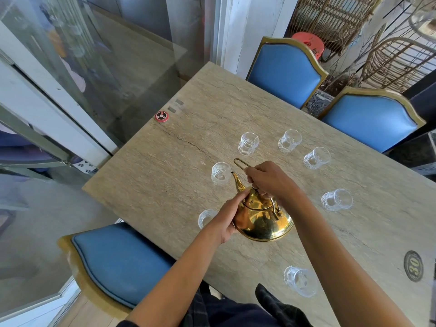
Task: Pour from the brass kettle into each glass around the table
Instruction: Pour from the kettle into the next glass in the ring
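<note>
The brass kettle (263,220) is held just above the beige stone table (165,175), its curved spout aimed at a clear cut glass (221,173) right beside the spout tip. My right hand (269,180) is shut on the kettle's wire handle from above. My left hand (230,217) presses against the kettle's left side, index finger on the lid. Behind my left hand another glass (205,218) is partly hidden. Several more glasses stand in a ring, among them one at the far side (248,143) and one near me (300,280).
Blue gold-trimmed chairs stand at the near left (122,263) and along the far right edge (284,72). A red call button (161,116) lies near the table's left edge. A round "30" plaque (413,265) sits at the right. A glass partition stands on the left.
</note>
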`<state>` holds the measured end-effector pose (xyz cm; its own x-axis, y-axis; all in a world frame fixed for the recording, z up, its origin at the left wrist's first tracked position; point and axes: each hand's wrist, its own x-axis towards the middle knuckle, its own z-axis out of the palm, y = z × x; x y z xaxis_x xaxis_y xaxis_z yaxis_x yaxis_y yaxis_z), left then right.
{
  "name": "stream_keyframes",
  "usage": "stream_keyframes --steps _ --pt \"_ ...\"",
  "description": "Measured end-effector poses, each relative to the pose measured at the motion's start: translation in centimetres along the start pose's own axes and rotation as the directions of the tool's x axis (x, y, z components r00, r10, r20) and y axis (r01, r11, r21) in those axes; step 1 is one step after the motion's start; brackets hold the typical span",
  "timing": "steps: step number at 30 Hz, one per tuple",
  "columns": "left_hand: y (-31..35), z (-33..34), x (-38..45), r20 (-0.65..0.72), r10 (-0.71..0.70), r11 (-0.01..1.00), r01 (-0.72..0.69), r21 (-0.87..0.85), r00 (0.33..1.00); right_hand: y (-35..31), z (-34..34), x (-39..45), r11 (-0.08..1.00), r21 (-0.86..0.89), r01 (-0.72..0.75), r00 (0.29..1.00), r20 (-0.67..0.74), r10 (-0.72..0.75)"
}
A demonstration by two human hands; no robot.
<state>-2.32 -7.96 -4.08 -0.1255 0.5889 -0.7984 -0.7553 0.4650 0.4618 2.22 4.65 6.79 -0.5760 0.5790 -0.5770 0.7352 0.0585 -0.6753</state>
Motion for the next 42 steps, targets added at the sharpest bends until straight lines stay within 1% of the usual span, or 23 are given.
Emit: stream_keyframes --steps 42 --pt "0.25 0.18 -0.7 -0.023 0.004 1.0 -0.003 0.015 1.0 -0.03 0.07 0.38 0.999 -0.034 -0.008 1.0 0.016 0.008"
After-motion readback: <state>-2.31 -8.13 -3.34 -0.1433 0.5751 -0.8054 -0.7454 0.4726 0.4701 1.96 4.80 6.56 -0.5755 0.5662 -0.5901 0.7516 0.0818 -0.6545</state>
